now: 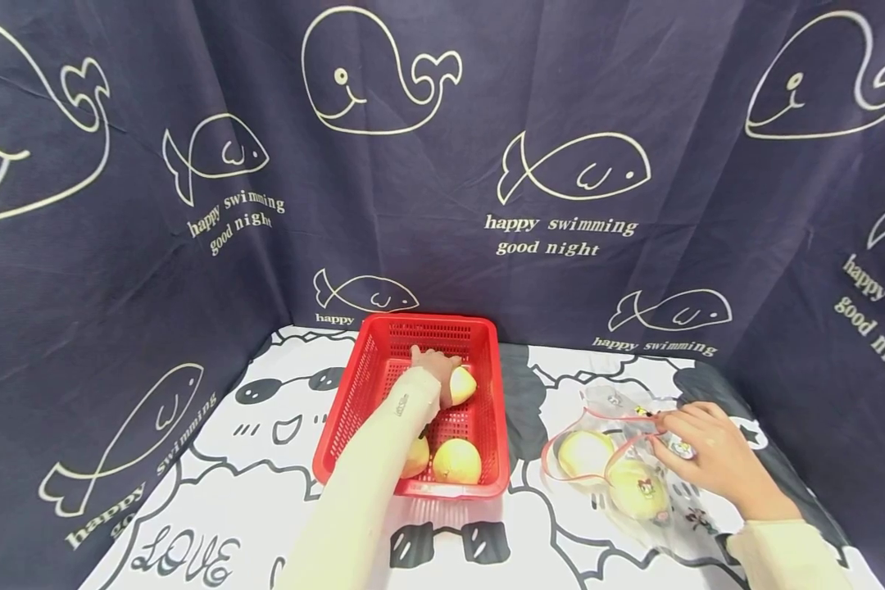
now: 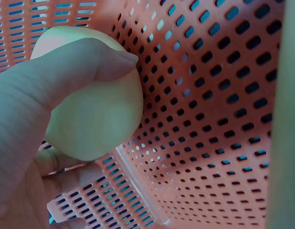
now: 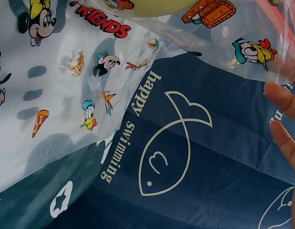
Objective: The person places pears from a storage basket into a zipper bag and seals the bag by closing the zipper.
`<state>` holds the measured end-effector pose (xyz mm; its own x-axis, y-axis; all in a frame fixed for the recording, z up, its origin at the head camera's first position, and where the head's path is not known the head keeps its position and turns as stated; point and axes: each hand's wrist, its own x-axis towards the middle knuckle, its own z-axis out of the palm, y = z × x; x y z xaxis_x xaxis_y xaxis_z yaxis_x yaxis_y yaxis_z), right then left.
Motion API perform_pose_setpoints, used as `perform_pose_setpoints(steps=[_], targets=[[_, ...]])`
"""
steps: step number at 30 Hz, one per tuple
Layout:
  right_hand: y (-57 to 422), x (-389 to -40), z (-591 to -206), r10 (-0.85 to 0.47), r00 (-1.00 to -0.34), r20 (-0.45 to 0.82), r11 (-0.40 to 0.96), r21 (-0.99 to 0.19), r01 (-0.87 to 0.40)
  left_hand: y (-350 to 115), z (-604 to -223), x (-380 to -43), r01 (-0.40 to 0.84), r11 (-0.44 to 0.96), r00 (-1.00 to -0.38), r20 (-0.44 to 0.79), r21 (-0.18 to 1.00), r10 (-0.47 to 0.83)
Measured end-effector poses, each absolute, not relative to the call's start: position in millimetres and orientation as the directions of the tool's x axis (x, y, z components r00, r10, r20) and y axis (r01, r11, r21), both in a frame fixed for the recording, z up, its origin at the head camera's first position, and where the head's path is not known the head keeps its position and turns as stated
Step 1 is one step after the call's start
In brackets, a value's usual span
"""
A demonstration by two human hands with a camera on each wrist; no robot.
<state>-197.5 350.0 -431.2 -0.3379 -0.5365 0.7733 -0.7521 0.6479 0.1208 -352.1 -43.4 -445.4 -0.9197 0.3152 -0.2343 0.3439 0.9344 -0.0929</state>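
Observation:
My left hand [image 1: 433,366] reaches into the red basket [image 1: 500,426] and grips a pale yellow, rounded fruit [image 2: 97,117]. In the left wrist view the thumb lies across its top, with the other fingers partly hidden beneath. Two similar fruits, a yellow one [image 1: 457,462] and another [image 1: 416,459] partly behind my forearm, sit at the basket's near end. My right hand [image 1: 708,452] pinches the edge of a clear plastic bag [image 3: 106,62] printed with cartoon figures. Inside the bag are two yellow fruits, one [image 1: 586,452] near its pink-trimmed mouth and one [image 1: 637,490] closer to me.
A white cloth [image 1: 221,492] with black cartoon drawings covers the table. Dark blue curtains [image 1: 442,213] with fish and whale outlines enclose the back and both sides. The basket stands close to the back curtain, left of the bag.

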Motion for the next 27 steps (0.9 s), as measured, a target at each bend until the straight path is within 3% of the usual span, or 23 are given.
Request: perform_pose_setpoints(steps=[11, 21, 27], targets=[[349.3, -197.2, -432.1, -0.533, -0.34, 0.775, 0.653, 0.122, -0.747, -45.8, -439.3, -347.5, 0.305, 0.95, -0.934, -0.215, -0.068, 0.284], [350.5, -196.9, -432.6, -0.53, -0.344, 0.775, 0.656, 0.118, -0.746, -44.7, -431.7, -347.1, 0.311, 0.949, -0.95, -0.056, -0.058, 0.308], [350.7, -197.0, -431.2, -0.533, -0.342, 0.774, 0.656, 0.122, -0.745, -45.4, -429.7, -349.0, 0.298, 0.955, -0.954, 0.05, 0.005, 0.297]])
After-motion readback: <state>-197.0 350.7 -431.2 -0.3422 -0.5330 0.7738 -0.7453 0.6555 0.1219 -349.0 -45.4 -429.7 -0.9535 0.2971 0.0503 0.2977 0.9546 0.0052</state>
